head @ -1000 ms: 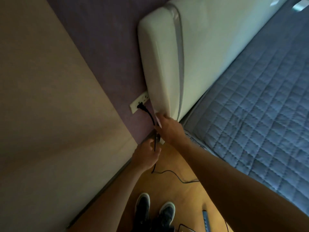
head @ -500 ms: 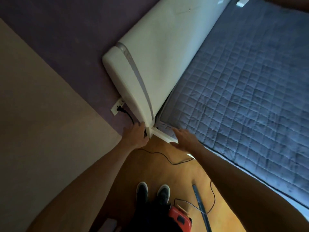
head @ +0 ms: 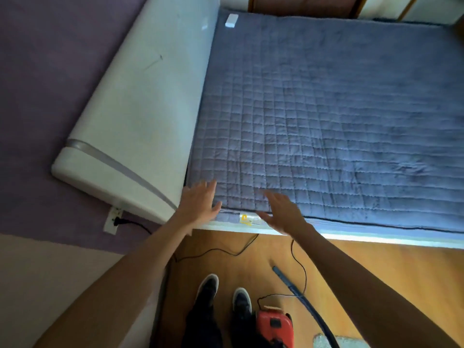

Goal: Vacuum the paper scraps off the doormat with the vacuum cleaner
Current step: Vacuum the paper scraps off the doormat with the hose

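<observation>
At lower centre, your left hand (head: 199, 204) and right hand (head: 281, 212) are hovering spread-fingered, empty; the loose cord (head: 306, 275) is threatening your feet.

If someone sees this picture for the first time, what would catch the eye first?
Probably the blue quilted bed cover filling the upper right, with the left hand and right hand open at its near edge. Then the red vacuum cleaner on the floor beside the shoes.

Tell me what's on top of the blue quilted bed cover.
A small white rectangular object lies near its far corner, by the headboard. The left hand and right hand are over its near edge; contact is unclear. The cover hides whatever lies beneath.
</observation>
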{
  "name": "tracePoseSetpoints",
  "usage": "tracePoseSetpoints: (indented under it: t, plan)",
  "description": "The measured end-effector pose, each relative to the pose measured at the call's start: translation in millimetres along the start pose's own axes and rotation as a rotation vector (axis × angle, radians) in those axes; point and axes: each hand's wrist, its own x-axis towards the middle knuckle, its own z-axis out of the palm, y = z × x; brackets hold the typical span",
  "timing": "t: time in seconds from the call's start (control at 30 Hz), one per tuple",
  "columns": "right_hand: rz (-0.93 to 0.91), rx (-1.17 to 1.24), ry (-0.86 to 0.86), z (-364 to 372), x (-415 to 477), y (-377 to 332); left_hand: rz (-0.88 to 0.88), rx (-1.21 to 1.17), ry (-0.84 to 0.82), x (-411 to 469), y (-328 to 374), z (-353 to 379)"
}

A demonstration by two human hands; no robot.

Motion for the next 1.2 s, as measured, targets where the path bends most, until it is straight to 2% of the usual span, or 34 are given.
tracePoseSetpoints:
  t: [0.3,0.53,0.93,1.2]
  plan:
    - [0.365,0.080,0.214,-39,-60,60,0.379,0.034,0.057,74,55,-49]
    - [0.622,0.120,0.341,-38,-129,82,0.640,0.106,0.065,101,118,-68]
    - [0.981,0.216,0.426,9,-249,106,1.053,0.219,-0.013,64,266,-34]
    - [1.118,0.288,0.548,22,-300,147,1.264,0.270,-0.013,36,373,-22]
